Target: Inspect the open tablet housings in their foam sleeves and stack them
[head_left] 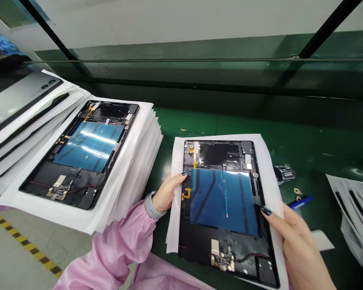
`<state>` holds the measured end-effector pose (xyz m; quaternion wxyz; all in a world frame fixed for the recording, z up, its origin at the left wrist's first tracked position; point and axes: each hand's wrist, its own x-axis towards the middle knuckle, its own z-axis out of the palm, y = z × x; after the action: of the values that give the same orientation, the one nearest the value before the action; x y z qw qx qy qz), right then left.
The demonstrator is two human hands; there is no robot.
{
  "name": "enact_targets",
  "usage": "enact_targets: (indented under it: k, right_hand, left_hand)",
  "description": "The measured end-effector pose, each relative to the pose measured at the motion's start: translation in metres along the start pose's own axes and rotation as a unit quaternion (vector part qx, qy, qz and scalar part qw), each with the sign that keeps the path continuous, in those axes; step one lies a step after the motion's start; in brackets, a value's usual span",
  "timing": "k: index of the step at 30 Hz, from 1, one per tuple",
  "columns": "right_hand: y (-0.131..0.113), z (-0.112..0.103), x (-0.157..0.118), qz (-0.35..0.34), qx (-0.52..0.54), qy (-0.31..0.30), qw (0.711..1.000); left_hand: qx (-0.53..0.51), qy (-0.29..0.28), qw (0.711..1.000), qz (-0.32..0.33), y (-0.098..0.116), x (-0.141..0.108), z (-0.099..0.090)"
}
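An opened tablet (224, 201) with a blue battery lies on a white sheet (269, 173), and both hands hold the two together. My left hand (169, 190) grips the left edge, thumb on the frame and fingers hidden beneath the sheet. On the right edge, my right hand (293, 237) has its thumb on the frame, fingers behind the sheet. A small circuit board shows near the tablet's lower end. To the left, a similar opened tablet (87, 145) rests on top of a tall stack of white sheets (139, 161).
Silver-backed tablets (18, 100) with sheets between them lie at the far left. On the green table (193, 121), right of the held tablet, are a small metallic object (284, 173) and a blue pen (301, 202). More interleaved sheets (355, 213) stand at the right edge.
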<state>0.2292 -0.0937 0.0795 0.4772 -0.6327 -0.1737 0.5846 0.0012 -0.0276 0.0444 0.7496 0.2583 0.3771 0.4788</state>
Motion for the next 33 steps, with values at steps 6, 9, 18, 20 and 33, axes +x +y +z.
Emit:
enact_targets:
  k: [6,9,18,20,33]
  right_hand:
    - [0.005,-0.009,0.004,0.004,-0.025,-0.005,1.0]
    - [0.008,-0.013,0.005,0.012,-0.019,0.003,1.0]
    - [0.009,-0.014,0.006,-0.003,-0.023,0.009,1.0]
    - [0.009,-0.013,0.005,0.0,-0.019,0.011,1.0]
    - [0.005,-0.008,0.006,0.003,-0.048,-0.003,0.999]
  left_hand:
    - [0.023,0.001,0.999,0.024,0.001,0.0,0.002]
    - [0.035,-0.003,0.999,0.036,0.003,-0.001,0.003]
    - [0.032,-0.006,0.999,0.041,0.004,-0.004,0.002]
    - [0.028,-0.006,0.999,0.042,0.003,-0.004,0.002]
    - [-0.011,0.002,1.0,-0.006,0.001,0.002,0.001]
